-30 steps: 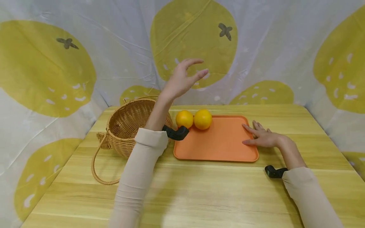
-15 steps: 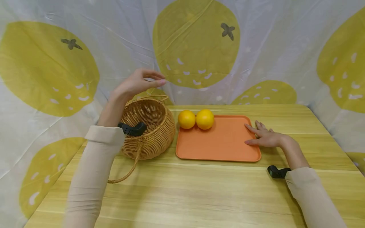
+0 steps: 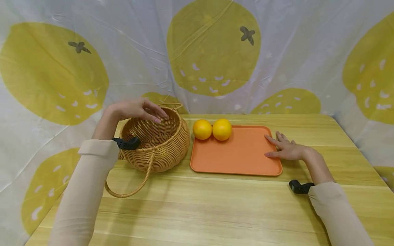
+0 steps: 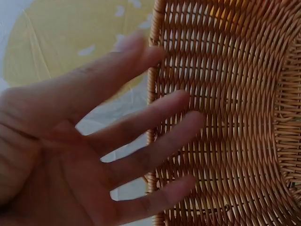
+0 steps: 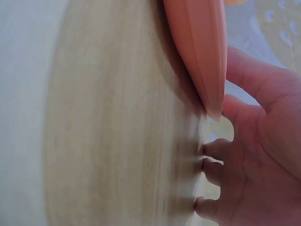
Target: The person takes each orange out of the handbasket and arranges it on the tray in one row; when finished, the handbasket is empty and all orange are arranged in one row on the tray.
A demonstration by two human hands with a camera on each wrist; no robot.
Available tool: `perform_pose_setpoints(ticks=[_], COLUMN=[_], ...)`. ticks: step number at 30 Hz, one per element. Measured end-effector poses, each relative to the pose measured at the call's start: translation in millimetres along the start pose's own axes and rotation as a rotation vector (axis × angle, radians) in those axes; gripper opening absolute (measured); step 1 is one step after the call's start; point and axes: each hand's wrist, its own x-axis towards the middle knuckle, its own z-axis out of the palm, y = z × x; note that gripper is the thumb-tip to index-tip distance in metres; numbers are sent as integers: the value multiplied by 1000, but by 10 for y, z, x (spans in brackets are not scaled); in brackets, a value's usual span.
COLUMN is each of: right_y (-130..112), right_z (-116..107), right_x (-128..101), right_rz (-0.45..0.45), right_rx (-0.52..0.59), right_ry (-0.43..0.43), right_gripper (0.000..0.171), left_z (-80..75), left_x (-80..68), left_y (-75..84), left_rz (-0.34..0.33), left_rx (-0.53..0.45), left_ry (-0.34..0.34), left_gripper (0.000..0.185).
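My left hand (image 3: 134, 110) hovers over the mouth of a round wicker basket (image 3: 166, 153), holding nothing. In the left wrist view its relaxed, spread fingers (image 4: 155, 153) overlap the basket's woven inner wall (image 4: 221, 113). At the right end of an orange tray (image 3: 237, 157) lies my right hand (image 3: 287, 149), thumb and index finger over the tray's edge. The right wrist view shows its other fingertips (image 5: 203, 205) down on the tabletop beside the tray (image 5: 200, 42). Two oranges, a left one (image 3: 202, 129) and a right one (image 3: 222, 129), sit side by side at the tray's back left corner.
The basket's looped handle (image 3: 129, 194) hangs down in front onto the wooden table (image 3: 215, 208). A second handle (image 3: 172, 104) shows behind its rim. A pale curtain with large yellow fruit prints (image 3: 215, 48) closes off the back and sides.
My left hand has swung left and down, from above and behind the oranges to over the basket's opening. The right hand stays at the tray's edge. The oranges and tray have not moved.
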Motion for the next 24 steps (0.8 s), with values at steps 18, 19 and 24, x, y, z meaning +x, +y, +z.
perform_pose_setpoints(ticks=[18, 19, 24], right_y=[-44, -40, 5], right_z=[13, 11, 13], right_x=[-15, -16, -5], right_rz=[0, -3, -19], right_rx=[-11, -7, 19], right_ry=[-5, -3, 5], right_gripper=[98, 98, 100], left_z=[135, 141, 191], left_x=[341, 348, 411], left_y=[-251, -252, -257], left_rz=[-131, -140, -194], left_rx=[-95, -100, -118], left_ry=[-456, -476, -498], left_gripper=[43, 42, 36])
